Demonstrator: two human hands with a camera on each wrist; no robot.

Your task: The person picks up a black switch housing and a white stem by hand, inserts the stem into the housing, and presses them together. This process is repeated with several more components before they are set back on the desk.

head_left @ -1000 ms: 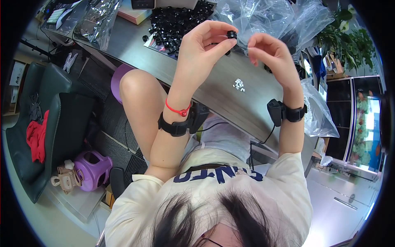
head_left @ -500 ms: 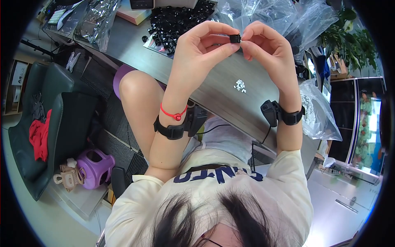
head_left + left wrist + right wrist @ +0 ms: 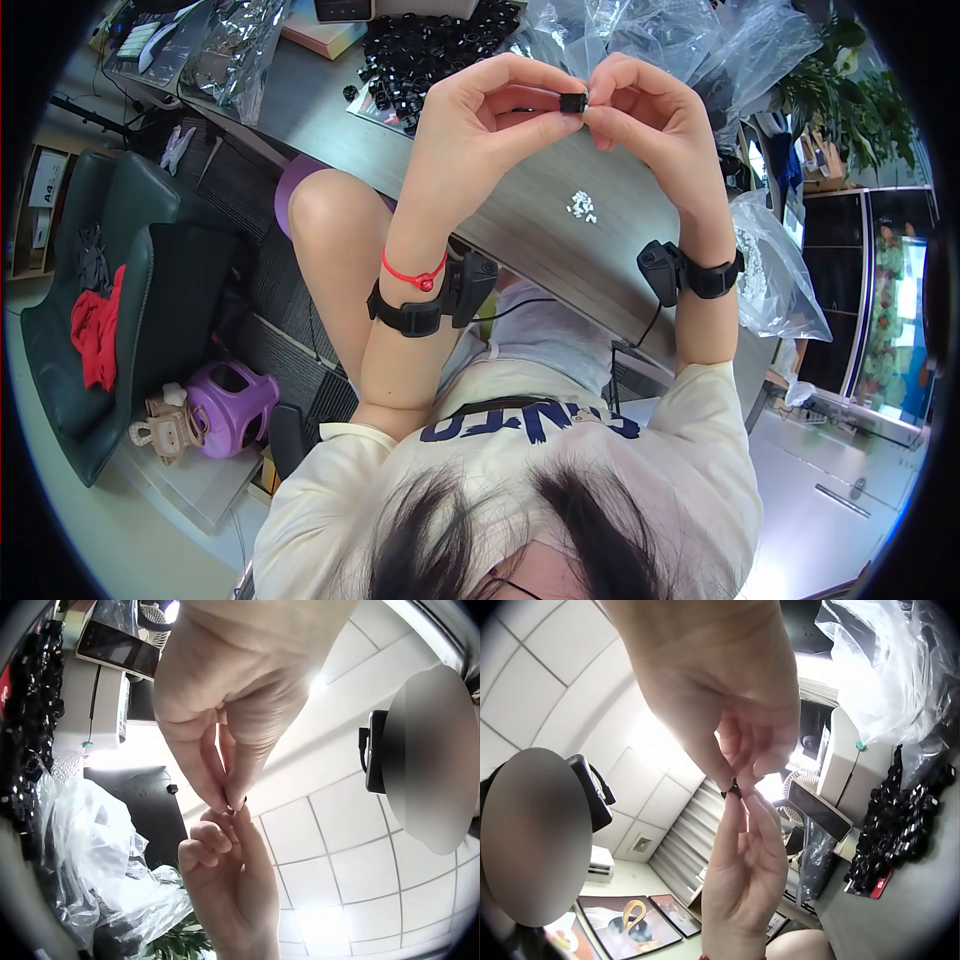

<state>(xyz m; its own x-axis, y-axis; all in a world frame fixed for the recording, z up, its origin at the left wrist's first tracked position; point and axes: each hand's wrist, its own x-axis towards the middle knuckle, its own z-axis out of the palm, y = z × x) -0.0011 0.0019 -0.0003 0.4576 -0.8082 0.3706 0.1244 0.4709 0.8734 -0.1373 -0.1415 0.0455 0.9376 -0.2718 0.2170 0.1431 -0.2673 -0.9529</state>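
Observation:
My left hand (image 3: 468,145), with a red cord on its wrist, pinches a small black plastic part (image 3: 572,103) between thumb and index finger, above the table. From the other side my right hand (image 3: 655,125) comes in, its thumb and index fingertip closed together at the right end of that part. Seen from the right wrist, the black part (image 3: 735,787) is mostly covered by the fingertips of both hands. Whether the right fingers also hold a tiny piece, I cannot tell. A little heap of small white pieces (image 3: 582,207) lies on the table, nearer my body.
A big pile of black parts (image 3: 430,60) covers the back of the grey table (image 3: 530,225). Clear plastic bags (image 3: 660,40) lie behind my hands, and another bag (image 3: 770,270) with white contents is at the right edge. A boxed item (image 3: 325,35) stands at the back left.
One second ago the hands were apart; the right hand has since moved left to meet the black part. The left hand has turned the part and shifted slightly down.

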